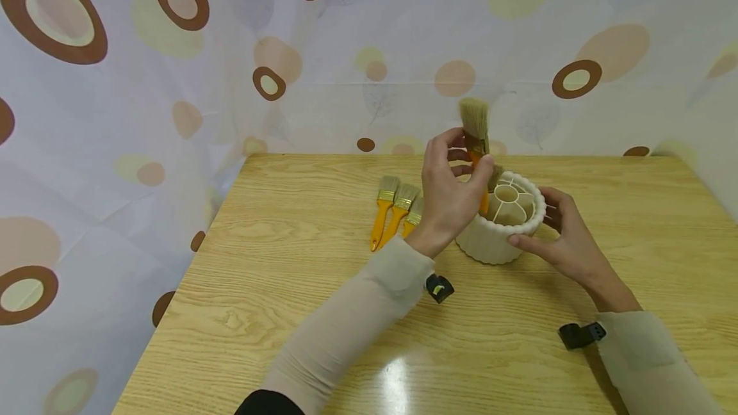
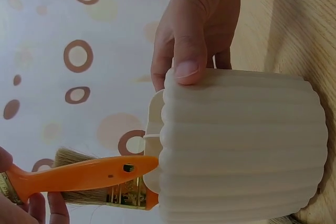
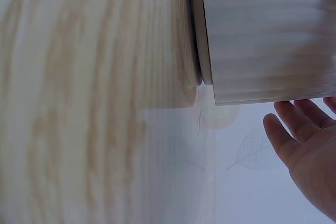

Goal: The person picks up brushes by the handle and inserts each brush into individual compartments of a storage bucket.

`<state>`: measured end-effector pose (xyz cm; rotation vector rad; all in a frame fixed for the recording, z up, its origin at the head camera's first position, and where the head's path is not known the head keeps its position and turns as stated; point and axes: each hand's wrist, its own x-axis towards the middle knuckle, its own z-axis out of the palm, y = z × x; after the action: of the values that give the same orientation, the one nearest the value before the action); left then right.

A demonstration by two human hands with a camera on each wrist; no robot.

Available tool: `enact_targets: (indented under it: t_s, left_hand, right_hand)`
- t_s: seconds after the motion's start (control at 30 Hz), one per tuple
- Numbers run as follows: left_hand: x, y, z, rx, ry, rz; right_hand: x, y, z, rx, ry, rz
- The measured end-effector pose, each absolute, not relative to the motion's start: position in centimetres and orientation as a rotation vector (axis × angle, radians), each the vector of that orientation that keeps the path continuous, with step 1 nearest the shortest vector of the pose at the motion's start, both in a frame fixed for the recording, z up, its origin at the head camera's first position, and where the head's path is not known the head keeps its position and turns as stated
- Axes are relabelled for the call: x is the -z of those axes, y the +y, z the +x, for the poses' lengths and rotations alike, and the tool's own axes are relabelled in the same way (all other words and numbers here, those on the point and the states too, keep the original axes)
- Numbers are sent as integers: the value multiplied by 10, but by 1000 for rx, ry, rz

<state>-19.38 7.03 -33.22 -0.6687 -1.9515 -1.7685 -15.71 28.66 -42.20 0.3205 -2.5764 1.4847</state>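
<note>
My left hand [image 1: 446, 200] pinches a paintbrush [image 1: 475, 122] with pale bristles up and an orange handle pointing down. In the left wrist view the tip of that orange handle [image 2: 86, 174] is at the rim of a white ribbed round holder [image 2: 241, 145]. Behind it, a second paintbrush [image 2: 126, 192] stands bristles up at the holder's opening. The holder [image 1: 490, 243] stands upright on the table, with a ring-and-spoke divider inside. My right hand [image 1: 571, 245] grips the holder's right side, thumb near the rim and fingers behind.
Three more paintbrushes [image 1: 383, 207] lie side by side on the wooden table [image 1: 288, 261], left of the holder and partly behind the left forearm. A patterned cloth [image 1: 346, 37] hangs behind the table and down its left side.
</note>
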Motion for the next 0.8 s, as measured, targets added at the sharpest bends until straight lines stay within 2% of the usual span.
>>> enact_targets:
  t_s: [0.8]
  left_hand:
    - [361,72,-187,1881,-1888,-511]
  right_hand:
    - [422,286,-157,-1489,-2568,332]
